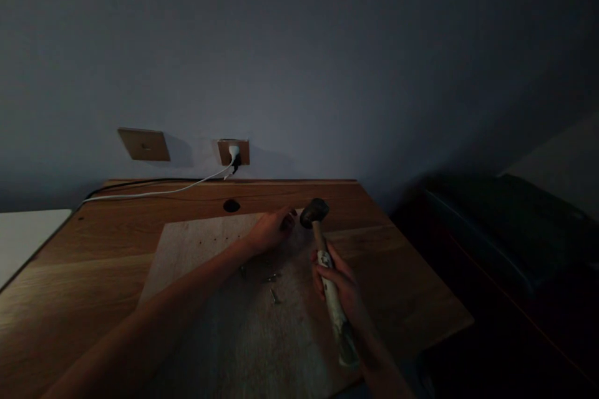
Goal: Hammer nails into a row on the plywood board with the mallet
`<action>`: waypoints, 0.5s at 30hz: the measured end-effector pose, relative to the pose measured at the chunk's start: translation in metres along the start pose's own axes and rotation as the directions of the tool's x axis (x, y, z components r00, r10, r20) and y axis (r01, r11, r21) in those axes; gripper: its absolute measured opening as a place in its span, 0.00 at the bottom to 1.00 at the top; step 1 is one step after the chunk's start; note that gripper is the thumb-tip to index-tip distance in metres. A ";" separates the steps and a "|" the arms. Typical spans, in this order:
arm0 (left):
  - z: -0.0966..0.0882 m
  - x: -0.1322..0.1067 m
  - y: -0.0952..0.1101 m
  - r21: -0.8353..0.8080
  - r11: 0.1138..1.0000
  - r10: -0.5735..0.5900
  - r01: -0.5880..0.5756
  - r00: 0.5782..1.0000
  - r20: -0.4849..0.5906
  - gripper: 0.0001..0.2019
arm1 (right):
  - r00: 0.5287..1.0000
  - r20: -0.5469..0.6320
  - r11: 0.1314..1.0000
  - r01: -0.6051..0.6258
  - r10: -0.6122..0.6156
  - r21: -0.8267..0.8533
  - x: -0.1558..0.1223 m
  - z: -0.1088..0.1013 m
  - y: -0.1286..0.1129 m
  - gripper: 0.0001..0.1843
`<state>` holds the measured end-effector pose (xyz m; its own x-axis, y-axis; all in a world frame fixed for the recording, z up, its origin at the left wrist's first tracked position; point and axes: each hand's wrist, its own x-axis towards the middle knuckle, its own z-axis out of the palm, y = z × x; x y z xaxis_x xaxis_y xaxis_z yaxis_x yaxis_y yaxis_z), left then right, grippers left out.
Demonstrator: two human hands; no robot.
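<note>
My right hand (337,273) is wrapped round the handle of a hammer (334,308). The dark hammer head points away from me, just above the upper right part of a pale wooden board (253,343). Close to the left of that head is my left hand (271,229), resting on the board with its fingers curled together; whatever they may pinch is too dark to make out. Between my arms, a metal screw (274,296) lies on the board, with a second screw (272,277) behind it. Another small dark piece (242,270) lies partly beside my left forearm.
Under the board is a wooden desk (397,287) with a round cable hole (231,206). Along its back edge run a white cable (154,194) and a black one, up to a wall socket (242,153). Small dark marks (215,239) line the board's far side. A dark bulky shape (510,230) stands at right.
</note>
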<state>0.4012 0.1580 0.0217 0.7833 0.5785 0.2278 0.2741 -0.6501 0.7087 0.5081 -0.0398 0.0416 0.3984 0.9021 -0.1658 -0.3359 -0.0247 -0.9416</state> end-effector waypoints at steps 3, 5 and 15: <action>0.000 -0.001 0.000 -0.021 1.000 0.004 -0.004 1.000 0.002 0.20 | 0.999 -0.031 1.000 0.029 -0.029 -0.001 -0.002 0.001 -0.001 0.33; -0.001 -0.001 0.001 -0.022 1.000 -0.005 0.005 1.000 0.012 0.21 | 0.999 -0.035 1.000 0.021 -0.021 -0.017 -0.003 0.002 -0.002 0.35; -0.002 -0.001 0.004 0.040 0.999 -0.011 0.011 1.000 0.018 0.21 | 0.998 -0.037 0.996 0.038 -0.041 -0.084 -0.005 0.005 -0.002 0.32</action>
<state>0.4003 0.1557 0.0263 0.7902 0.5766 0.2075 0.3045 -0.6633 0.6836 0.5022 -0.0420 0.0462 0.4430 0.8859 -0.1375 -0.2473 -0.0267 -0.9686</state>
